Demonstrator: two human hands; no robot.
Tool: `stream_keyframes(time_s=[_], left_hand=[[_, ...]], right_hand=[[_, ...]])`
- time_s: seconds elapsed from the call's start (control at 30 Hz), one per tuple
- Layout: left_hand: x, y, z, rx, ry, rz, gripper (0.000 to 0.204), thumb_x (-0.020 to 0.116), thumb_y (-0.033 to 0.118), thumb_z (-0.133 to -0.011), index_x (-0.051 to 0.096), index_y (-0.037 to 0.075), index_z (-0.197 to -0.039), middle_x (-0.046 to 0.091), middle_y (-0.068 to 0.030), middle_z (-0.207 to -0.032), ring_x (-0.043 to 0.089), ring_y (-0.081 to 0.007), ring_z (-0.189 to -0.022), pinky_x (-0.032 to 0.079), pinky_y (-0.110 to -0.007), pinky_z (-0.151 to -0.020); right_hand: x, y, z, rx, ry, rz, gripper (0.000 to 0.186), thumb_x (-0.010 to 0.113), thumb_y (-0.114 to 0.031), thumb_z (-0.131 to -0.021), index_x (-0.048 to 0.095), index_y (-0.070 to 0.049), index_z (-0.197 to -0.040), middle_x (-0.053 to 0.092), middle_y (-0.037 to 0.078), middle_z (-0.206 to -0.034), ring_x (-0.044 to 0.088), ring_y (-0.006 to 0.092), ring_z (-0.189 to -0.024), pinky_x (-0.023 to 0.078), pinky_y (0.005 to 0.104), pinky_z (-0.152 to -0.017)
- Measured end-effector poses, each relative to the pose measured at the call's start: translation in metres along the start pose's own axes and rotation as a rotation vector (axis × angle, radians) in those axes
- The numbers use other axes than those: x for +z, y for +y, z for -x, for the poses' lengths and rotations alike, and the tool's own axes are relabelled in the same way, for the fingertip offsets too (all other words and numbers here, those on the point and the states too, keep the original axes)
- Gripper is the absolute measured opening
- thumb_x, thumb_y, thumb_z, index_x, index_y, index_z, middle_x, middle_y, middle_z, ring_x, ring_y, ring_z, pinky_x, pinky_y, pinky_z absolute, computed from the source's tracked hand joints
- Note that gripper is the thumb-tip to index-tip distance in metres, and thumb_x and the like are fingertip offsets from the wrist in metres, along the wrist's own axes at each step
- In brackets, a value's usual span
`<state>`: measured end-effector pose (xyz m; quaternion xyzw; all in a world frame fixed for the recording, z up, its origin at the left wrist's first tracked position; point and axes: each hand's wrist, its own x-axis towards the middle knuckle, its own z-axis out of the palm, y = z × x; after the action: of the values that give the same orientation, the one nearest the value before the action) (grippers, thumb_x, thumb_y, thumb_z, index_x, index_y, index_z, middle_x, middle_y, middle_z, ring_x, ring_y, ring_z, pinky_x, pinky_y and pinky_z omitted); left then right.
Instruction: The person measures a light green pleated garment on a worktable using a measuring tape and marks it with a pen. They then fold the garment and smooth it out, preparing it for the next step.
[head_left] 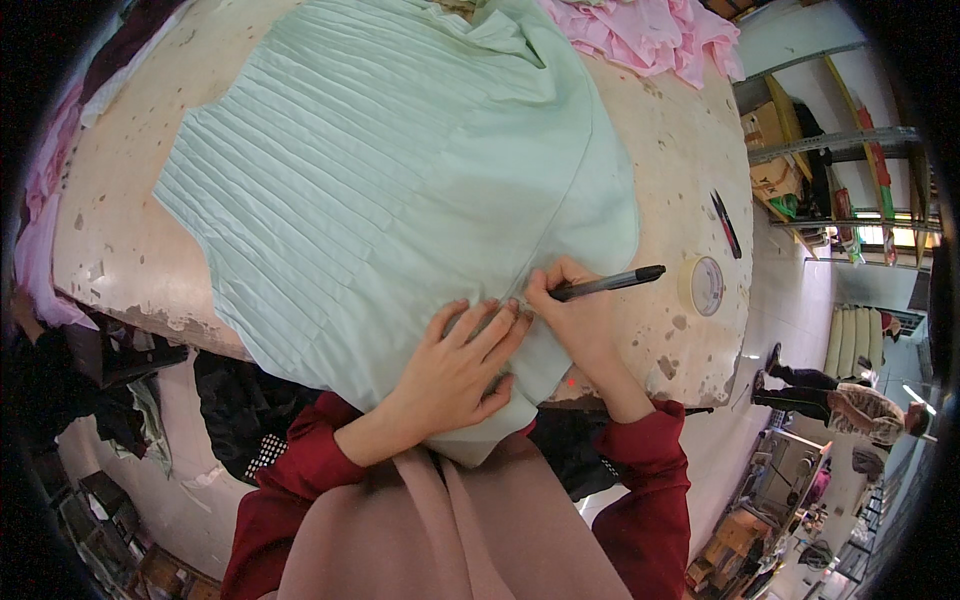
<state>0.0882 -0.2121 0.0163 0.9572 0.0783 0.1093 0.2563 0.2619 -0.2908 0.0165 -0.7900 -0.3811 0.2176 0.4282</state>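
Observation:
A pale mint fabric piece [420,150], with rows of narrow pleats on its left part, is spread over the worn worktable [120,240]. My left hand [460,370] rests on the lower part of the fabric, fingers apart and slightly curved. Just to its right, my right hand [570,320] grips a black pen [620,280], with its fingertips at the cloth near a long seam line; the pen's tip is hidden by the fingers. Right of that hand lie a roll of pale tape [706,286] and another dark pen [726,225].
Pink cloth [640,35] is heaped at the table's far right, with more pink cloth [45,230] hanging at the left. Beyond the right edge stand shelving [810,150] and a person [860,410] on the floor. Dark cloth [230,410] lies below the near edge.

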Motion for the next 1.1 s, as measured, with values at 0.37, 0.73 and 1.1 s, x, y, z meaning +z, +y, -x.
stream_keyframes(time_s=[0.37, 0.73, 1.1], left_hand=[[0.003, -0.002, 0.001, 0.015, 0.025, -0.009, 0.066, 0.062, 0.031, -0.079, 0.048, 0.009, -0.139, 0.047, -0.0115, -0.138, 0.044, -0.0298, -0.124, 0.032, -0.049, -0.106], [0.004, -0.002, 0.002, 0.020, 0.024, -0.026, 0.062, 0.062, 0.032, -0.080, 0.050, 0.010, -0.136, 0.047, -0.0115, -0.137, 0.044, -0.0294, -0.124, 0.032, -0.048, -0.106], [-0.002, 0.005, -0.003, 0.000, 0.059, -0.072, 0.056, 0.060, 0.027, -0.075, 0.051, 0.007, -0.126, 0.047, -0.0103, -0.138, 0.046, -0.0261, -0.119, 0.035, -0.045, -0.101]], right_hand=[[0.002, 0.004, 0.000, 0.008, -0.017, 0.026, 0.024, 0.067, -0.009, -0.086, 0.051, -0.002, -0.069, 0.047, -0.002, -0.058, 0.039, 0.0039, -0.058, 0.035, 0.0251, -0.051], [0.005, 0.005, 0.000, -0.049, 0.040, 0.068, 0.026, 0.065, -0.008, -0.087, 0.048, -0.002, -0.069, 0.043, -0.001, -0.058, 0.037, 0.0054, -0.058, 0.033, 0.0259, -0.050], [-0.007, 0.007, -0.012, 0.168, -0.016, -0.050, 0.027, 0.066, -0.010, -0.088, 0.050, -0.003, -0.067, 0.049, -0.002, -0.057, 0.044, 0.0036, -0.056, 0.036, 0.0245, -0.050]])
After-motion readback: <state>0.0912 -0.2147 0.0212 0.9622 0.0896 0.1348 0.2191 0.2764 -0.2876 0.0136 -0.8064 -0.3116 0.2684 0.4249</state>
